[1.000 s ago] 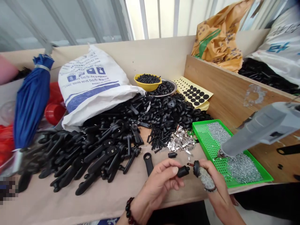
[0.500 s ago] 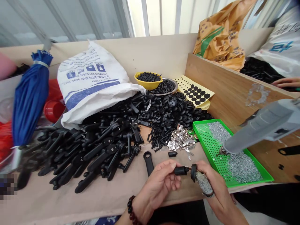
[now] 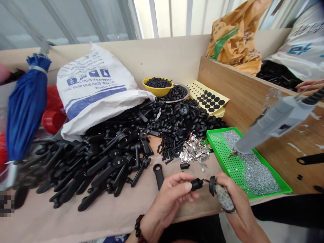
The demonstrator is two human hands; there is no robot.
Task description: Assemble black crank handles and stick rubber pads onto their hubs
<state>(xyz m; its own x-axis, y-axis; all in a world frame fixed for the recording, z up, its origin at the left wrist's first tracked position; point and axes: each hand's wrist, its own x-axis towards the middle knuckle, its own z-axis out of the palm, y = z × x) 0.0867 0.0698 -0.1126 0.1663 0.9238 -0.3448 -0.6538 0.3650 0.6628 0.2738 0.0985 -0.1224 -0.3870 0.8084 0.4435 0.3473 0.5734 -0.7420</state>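
My left hand (image 3: 172,195) pinches a small black plastic cap (image 3: 196,184) between thumb and fingers near the table's front edge. Right beside it, my right hand (image 3: 231,199) is closed on a round black disc part (image 3: 212,185), with a glittering patch of tiny screws across its palm side. The cap and the disc are a finger's width apart. A loose black ring-ended handle (image 3: 158,173) and another small black cap (image 3: 185,165) lie just beyond my hands.
A big heap of black handles (image 3: 101,158) spills from a white sack (image 3: 93,91). Behind lie black discs (image 3: 187,118), metal clips (image 3: 194,152), a yellow bowl (image 3: 157,86), and a dot-sticker sheet (image 3: 210,98). A green tray (image 3: 222,162) of screws sits right, a grey power screwdriver (image 3: 270,125) hanging over it. Another person's hand (image 3: 307,86) shows far right.
The cap and disc were pressed together half a second ago and now stand slightly apart. The hanging screwdriver has swung a little leftward and up. The view shifted slightly.
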